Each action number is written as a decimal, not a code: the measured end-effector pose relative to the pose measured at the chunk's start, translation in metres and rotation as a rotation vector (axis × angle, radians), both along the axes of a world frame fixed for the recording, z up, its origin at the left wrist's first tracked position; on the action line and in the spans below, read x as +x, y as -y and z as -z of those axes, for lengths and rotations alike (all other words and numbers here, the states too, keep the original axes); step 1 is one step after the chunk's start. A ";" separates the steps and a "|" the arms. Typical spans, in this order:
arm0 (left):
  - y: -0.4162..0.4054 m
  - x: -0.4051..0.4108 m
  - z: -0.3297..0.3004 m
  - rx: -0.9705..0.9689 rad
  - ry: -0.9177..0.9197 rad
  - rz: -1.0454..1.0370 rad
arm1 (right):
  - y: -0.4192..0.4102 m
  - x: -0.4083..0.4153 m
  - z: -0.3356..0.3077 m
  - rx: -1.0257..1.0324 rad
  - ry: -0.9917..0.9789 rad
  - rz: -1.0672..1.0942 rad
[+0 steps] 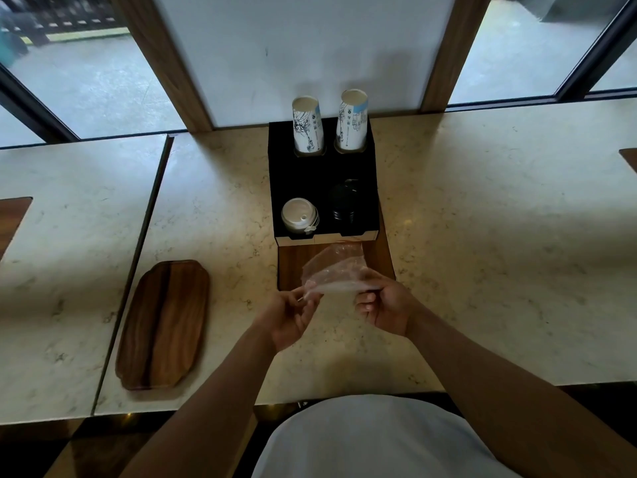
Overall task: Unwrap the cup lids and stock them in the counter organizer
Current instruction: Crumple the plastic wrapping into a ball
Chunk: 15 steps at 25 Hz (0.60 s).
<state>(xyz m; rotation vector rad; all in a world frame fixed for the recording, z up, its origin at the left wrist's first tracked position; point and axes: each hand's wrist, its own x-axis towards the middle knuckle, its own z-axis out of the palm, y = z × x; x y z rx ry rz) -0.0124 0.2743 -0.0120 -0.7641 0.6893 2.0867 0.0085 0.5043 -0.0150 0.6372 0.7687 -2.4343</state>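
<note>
A black counter organizer stands on the marble counter straight ahead. Its front left slot holds a stack of white cup lids; its front right slot holds a stack of black lids. Two stacks of printed paper cups rise from the back slots. In front of the organizer, both hands hold an empty clear plastic wrapper above a wooden inset. My left hand pinches its left end, and my right hand grips its right end.
A long wooden tray lies on the counter to the left. A seam splits the counter into two slabs. Windows and a white wall panel run behind the organizer. The counter's near edge is close to my body.
</note>
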 end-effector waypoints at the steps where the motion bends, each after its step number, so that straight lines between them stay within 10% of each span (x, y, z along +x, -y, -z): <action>1: 0.000 0.000 -0.003 -0.054 -0.091 0.079 | -0.001 0.000 0.001 0.006 0.017 0.014; 7: 0.001 0.002 -0.009 -0.518 -0.716 0.525 | -0.005 0.000 0.004 0.105 0.151 0.007; 15: -0.006 0.003 -0.009 -0.726 -0.844 0.439 | -0.002 -0.003 0.003 0.085 0.172 0.000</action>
